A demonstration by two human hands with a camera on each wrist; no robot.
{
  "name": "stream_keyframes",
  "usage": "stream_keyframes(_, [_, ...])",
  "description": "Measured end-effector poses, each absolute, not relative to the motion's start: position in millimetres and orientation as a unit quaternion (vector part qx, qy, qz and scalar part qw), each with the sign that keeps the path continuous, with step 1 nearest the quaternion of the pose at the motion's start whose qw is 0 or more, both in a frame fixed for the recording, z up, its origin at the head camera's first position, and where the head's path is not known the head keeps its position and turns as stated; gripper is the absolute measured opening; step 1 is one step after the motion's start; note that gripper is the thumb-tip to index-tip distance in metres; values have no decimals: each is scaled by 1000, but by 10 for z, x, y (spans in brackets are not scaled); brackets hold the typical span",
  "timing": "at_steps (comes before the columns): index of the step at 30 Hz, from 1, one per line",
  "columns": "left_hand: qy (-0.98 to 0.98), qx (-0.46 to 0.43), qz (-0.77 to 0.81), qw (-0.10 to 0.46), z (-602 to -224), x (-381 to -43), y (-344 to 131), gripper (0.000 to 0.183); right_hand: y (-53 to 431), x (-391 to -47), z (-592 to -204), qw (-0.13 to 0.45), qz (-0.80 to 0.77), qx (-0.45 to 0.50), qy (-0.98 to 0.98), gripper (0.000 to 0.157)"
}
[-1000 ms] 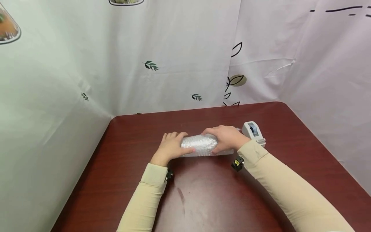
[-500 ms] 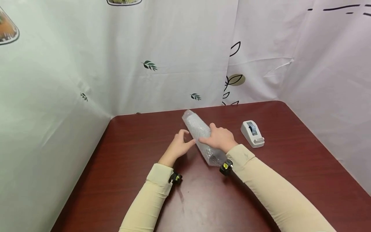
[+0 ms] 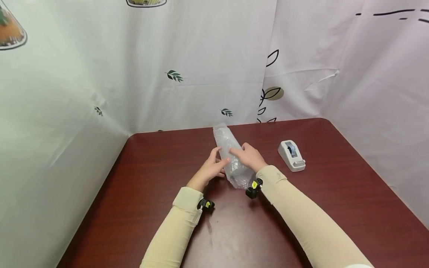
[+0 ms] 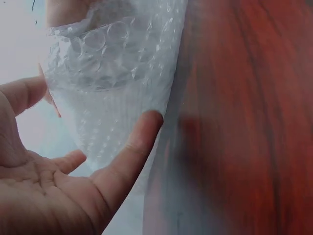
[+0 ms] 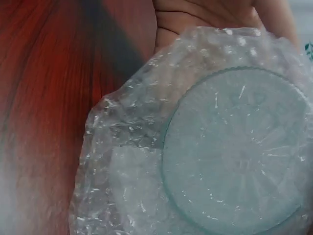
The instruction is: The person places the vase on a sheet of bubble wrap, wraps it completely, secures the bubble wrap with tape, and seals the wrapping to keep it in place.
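Observation:
A clear cylinder-shaped glass [image 5: 239, 152] lies inside a roll of bubble wrap [image 3: 224, 137], slanting away from me over the brown table [image 3: 151, 208]. Its round, ridged base shows through the wrap in the right wrist view. My right hand [image 3: 249, 156] grips the roll from the right, thumb on top and fingers over the far side. From the left, my left hand [image 3: 211, 169] reaches to the roll with its fingers spread. Its thumb tip rests at the wrap's edge in the left wrist view [image 4: 146, 127], and the other fingers stay fairly straight beside it.
A white tape dispenser [image 3: 291, 155] stands on the table right of my right hand. White printed curtains [image 3: 201, 74] hang behind the table and along both sides. A black wrist camera [image 3: 254, 188] hangs below my right sleeve.
The bubble-wrapped roll has turned from lying crosswise to pointing away from me. My right hand has come left with it, and my left hand has let go and moved to its side.

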State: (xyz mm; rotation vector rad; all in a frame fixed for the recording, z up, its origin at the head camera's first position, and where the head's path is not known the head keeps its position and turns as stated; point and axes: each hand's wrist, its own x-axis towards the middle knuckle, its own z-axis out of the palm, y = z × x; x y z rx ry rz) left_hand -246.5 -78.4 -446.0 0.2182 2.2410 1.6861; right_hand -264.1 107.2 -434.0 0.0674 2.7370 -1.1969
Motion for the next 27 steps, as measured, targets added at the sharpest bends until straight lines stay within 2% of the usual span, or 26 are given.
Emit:
stream_keyframes(4, [783, 75, 598, 153, -4473, -2515, -798, 76, 1015, -2704, -4401, 73, -447, 38, 891, 69])
stream_keyframes(12, [817, 75, 564, 100, -4498, -2534, -791, 67, 939, -2782, -4465, 87, -500, 80, 858, 80])
stream_keyframes(19, [819, 72, 560, 102, -4506, -2580, -796, 65, 919, -2850, -4472, 92, -519, 78, 846, 90])
stream_keyframes(27, [809, 73, 575, 99, -4579, -2619, -756, 67, 926, -2904, -4493, 92, -525, 81, 842, 94])
